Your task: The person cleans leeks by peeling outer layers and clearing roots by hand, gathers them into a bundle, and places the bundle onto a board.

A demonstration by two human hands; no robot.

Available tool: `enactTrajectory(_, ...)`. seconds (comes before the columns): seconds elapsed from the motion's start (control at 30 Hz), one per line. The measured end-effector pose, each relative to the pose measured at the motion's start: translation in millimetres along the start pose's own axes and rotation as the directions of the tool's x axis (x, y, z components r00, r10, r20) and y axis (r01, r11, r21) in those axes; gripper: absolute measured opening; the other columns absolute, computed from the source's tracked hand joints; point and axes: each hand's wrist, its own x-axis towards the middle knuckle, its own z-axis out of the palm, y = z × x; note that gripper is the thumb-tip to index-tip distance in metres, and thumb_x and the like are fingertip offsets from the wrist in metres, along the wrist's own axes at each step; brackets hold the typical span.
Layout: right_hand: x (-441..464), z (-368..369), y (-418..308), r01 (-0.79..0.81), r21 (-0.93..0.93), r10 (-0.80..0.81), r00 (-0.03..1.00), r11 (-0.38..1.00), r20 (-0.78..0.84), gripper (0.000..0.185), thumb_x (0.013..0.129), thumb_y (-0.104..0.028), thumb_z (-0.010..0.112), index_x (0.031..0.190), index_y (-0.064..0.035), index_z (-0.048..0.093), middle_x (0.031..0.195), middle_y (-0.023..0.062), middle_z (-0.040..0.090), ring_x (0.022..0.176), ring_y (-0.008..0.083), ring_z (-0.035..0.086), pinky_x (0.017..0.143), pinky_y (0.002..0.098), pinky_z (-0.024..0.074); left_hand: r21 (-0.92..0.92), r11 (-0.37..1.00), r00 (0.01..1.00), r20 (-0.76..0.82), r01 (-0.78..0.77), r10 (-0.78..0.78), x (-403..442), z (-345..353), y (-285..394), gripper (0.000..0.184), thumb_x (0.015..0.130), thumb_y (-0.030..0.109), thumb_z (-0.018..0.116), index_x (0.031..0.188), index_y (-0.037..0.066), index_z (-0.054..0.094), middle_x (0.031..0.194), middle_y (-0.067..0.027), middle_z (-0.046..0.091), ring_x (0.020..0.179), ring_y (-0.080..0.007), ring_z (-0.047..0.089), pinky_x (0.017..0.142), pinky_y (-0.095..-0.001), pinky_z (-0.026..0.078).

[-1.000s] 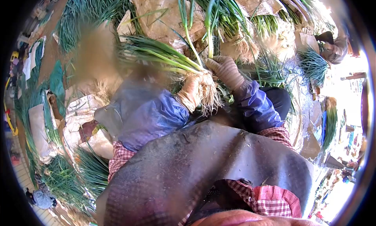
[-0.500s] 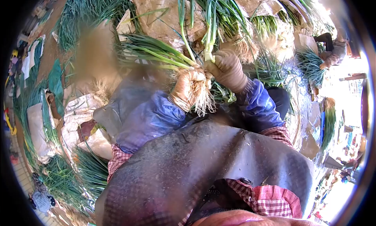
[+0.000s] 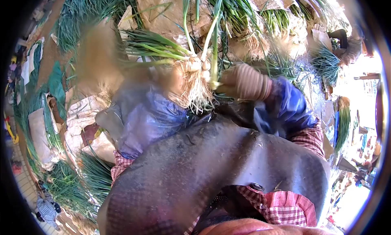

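Note:
My left hand (image 3: 176, 85), in a tan glove, is closed round the root end of a bunch of green onions (image 3: 194, 82). The pale roots hang down over my apron, and the green leaves fan out to the upper left and upward. Just right of the bunch, my right hand (image 3: 240, 81), also gloved and blurred by motion, is closed on a leaf piece (image 3: 218, 85) at the lower end of a green onion stalk.
Bundled green onions (image 3: 248, 31) lie beyond my hands beside brown sacking (image 3: 171, 15). More greens (image 3: 67, 186) lie at the lower left. A co-worker (image 3: 352, 48) is at the upper right, and another person (image 3: 48, 210) is at the far lower left.
My right hand has moved right and down, away from the stalks it was gripping. The bunch in my left hand has shifted slightly left. The co-worker's arm at the right has moved.

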Motion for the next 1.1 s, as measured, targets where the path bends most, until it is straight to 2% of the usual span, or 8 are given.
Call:
enactTrajectory(0.27,-46.3,8.6,143.9,-0.446,-0.413,0.597,0.7,0.794,0.391,0.038,0.076,-0.02,0.059,0.113,-0.0137,0.064,0.096,0.0173,0.067,0.089,0.033,0.065,0.082,0.0425,0.0507,-0.176,0.949,0.883,0.353,-0.261,0.308,-23.4,65.7,5.2,0.015,0.09,0.014,0.052,0.104,0.011,0.051,0.075,-0.0014,0.051,0.056,-0.0123,0.05,0.056,-0.0308,0.045)
enactTrajectory(0.53,130.8,-54.9,136.7,-0.326,0.058,0.287,0.718,0.944,-0.634,0.066,0.077,-0.037,0.065,0.131,-0.0074,0.041,0.129,0.0193,0.041,0.117,0.0317,0.044,0.098,0.039,0.0388,-0.132,0.974,0.924,0.315,-0.183,0.216,-6.3,48.6,-0.9,0.053,0.078,0.031,0.068,0.124,0.013,0.049,0.087,-0.0085,0.053,0.071,-0.0182,0.05,0.061,-0.0305,0.042)
enactTrajectory(0.63,176.0,-29.5,157.7,-0.565,0.346,0.657,0.701,0.749,-0.278,0.056,0.079,-0.027,0.061,0.128,-0.0051,0.045,0.123,0.0171,0.048,0.118,0.0294,0.045,0.096,0.04,0.0404,-0.027,0.977,0.961,0.178,-0.209,0.211,0.2,43.3,-14.4,0.066,0.071,0.005,0.069,0.132,0.009,0.045,0.088,-0.0104,0.056,0.071,-0.0209,0.054,0.06,-0.0307,0.043)
enactTrajectory(0.7,175.0,43.3,150.5,-0.579,-0.186,0.288,0.627,0.794,-0.724,0.055,0.085,-0.027,0.056,0.134,-0.0057,0.041,0.128,0.0191,0.047,0.12,0.0308,0.045,0.1,0.0449,0.0379,-0.127,0.974,0.966,0.16,-0.185,0.204,0.4,44.5,-15.3,0.059,0.069,0.005,0.071,0.124,0.007,0.048,0.088,-0.0109,0.056,0.072,-0.0215,0.055,0.059,-0.0309,0.044)
enactTrajectory(0.8,117.2,81.1,115.5,-0.194,-0.292,0.211,0.977,0.937,0.028,0.053,0.088,-0.032,0.054,0.135,-0.01,0.042,0.133,0.0168,0.045,0.116,0.0327,0.05,0.103,0.0485,0.0348,-0.109,0.966,0.959,0.141,-0.234,0.248,-1.3,50.9,-13.9,0.045,0.065,0.002,0.075,0.104,0.006,0.053,0.086,-0.0126,0.056,0.073,-0.0217,0.057,0.057,-0.03,0.046)
enactTrajectory(0.9,67.1,63.2,92.4,-0.16,0.0,0.133,0.821,0.987,0.556,0.043,0.086,-0.035,0.058,0.125,-0.0176,0.056,0.113,0.0131,0.061,0.105,0.0266,0.058,0.097,0.0432,0.0426,-0.072,0.978,0.96,0.187,-0.197,0.207,1.3,47.1,-10.2,0.042,0.064,-0.001,0.073,0.099,0.006,0.051,0.091,-0.0135,0.055,0.07,-0.0234,0.058,0.058,-0.0305,0.048)
enactTrajectory(1.0,48.4,0.8,121.0,-0.477,0.028,0.471,0.855,0.878,-0.218,0.033,0.085,-0.032,0.059,0.11,-0.0112,0.061,0.091,0.0108,0.066,0.087,0.028,0.063,0.073,0.0345,0.0512,-0.017,0.977,0.964,0.161,-0.214,0.214,9.2,41.2,-17.8,0.04,0.071,0.003,0.066,0.108,0.006,0.051,0.089,-0.0129,0.053,0.071,-0.0234,0.055,0.062,-0.0329,0.048)
enactTrajectory(1.1,21.0,-46.4,156.3,-0.678,0.405,0.778,0.427,0.613,-0.461,0.057,0.087,-0.037,0.054,0.133,-0.0045,0.043,0.112,0.023,0.06,0.104,0.0332,0.059,0.086,0.0386,0.0473,-0.01,0.985,0.985,-0.007,-0.174,0.174,11.1,44.1,-25.9,0.054,0.072,0.004,0.065,0.123,0.008,0.048,0.091,-0.0132,0.054,0.072,-0.0232,0.056,0.064,-0.033,0.049)
